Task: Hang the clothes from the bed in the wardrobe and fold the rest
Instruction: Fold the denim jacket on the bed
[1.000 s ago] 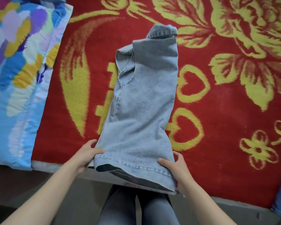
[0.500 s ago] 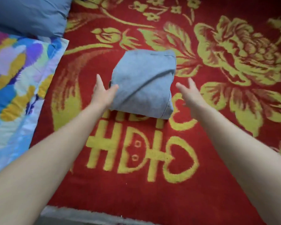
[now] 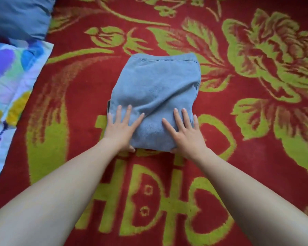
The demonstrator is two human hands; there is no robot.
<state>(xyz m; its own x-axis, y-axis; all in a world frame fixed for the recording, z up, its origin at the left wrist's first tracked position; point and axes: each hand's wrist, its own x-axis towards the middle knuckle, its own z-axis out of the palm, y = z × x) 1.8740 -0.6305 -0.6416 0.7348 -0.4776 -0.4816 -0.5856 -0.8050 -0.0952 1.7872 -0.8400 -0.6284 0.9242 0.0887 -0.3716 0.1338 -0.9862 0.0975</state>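
Both hands have come down from beside the folded denim garment (image 3: 156,96) onto its near end. The left hand (image 3: 122,129) and right hand (image 3: 184,134) lie flat on it with fingers straight and spread wide, thumbs tucked at its near edge. The garment is pale blue and packed into a thick, roughly square bundle. A stitched seam runs along its far edge and another down its right side, and a soft diagonal crease crosses its top. It rests on the bed's red blanket (image 3: 256,166) with yellow-green flowers, right of a multicoloured quilt (image 3: 11,86) and a blue pillow (image 3: 18,15).
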